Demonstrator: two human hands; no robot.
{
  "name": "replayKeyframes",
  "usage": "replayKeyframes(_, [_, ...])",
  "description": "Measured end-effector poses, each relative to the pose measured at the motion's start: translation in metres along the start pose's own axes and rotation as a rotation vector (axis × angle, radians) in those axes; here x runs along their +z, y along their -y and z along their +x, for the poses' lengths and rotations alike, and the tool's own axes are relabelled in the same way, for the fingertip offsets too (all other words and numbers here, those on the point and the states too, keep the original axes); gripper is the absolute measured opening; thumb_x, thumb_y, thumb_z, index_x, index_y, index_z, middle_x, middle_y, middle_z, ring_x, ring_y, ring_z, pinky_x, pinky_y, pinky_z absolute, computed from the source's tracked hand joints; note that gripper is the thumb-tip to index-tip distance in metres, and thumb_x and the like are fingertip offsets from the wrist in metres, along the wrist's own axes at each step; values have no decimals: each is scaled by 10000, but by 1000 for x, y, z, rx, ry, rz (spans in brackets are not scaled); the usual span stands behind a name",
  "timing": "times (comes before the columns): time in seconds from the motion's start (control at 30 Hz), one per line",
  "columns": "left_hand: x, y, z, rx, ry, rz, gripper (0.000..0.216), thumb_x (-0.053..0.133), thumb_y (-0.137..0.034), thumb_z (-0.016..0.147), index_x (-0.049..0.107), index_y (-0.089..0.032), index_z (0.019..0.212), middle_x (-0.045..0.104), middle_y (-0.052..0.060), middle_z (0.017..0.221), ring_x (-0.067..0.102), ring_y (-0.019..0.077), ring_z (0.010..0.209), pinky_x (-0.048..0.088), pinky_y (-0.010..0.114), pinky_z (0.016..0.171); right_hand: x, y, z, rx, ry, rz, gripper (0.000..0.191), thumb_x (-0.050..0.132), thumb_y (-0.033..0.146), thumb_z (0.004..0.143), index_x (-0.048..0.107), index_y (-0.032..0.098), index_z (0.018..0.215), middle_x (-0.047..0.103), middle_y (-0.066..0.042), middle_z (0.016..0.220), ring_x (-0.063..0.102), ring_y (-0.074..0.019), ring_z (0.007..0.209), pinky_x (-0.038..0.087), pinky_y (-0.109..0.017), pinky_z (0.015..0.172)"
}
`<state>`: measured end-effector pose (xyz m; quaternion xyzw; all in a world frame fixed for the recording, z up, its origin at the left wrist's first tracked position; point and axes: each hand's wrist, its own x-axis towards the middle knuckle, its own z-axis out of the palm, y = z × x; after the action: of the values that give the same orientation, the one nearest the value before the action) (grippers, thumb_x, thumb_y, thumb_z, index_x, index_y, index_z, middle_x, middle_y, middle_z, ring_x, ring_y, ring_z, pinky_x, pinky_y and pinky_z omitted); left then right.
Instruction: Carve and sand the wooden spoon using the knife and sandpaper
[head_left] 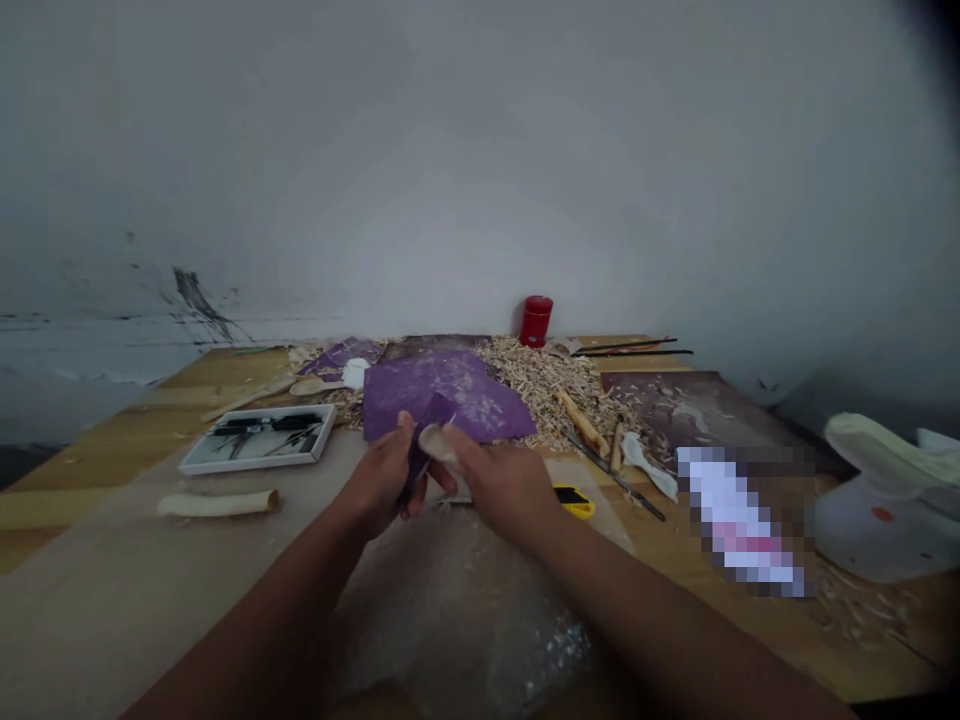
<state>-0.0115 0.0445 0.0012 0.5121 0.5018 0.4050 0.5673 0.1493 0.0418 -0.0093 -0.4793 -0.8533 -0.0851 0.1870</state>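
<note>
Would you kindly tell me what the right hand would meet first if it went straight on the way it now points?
Most likely the left hand, just past the pale wooden piece in the right hand, though the depth is unclear.

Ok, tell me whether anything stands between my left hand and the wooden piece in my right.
Yes: the dark purple sheet held in your left hand lies between that hand and the wooden piece in your right hand. Nothing else visible is in between; whether sheet and wood touch is unclear.
</note>
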Motion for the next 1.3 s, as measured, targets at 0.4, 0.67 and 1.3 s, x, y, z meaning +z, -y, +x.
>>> replayKeyframes(0.4, [5,0,0,10,37,39,643,211,-613,755,565,-104,925,593,24,462,368,73,234,256,187,254,0,-4,2,135,7,-31,422,279,372,860,351,257,1260,636,-39,667,569,-166,561,337,-243,491])
replayKeyframes(0.67, [2,-1,2,-6,-5,-3,669,216,-625,746,572,-97,951,511,-17,359,332,69,212,226,171,236,2,-4,3,34,-5,28,402,305,399,851,397,277,1223,646,-20,676,572,-156,549,340,-231,484])
replayKeyframes(1.3, [-2,7,5,41,-53,21,709,162,-629,749,565,-89,968,431,-34,300,347,87,217,249,173,245,-2,-1,5,-7,90,795,296,375,295,838,517,289,1098,605,27,1036,559,-130,887,405,-248,757])
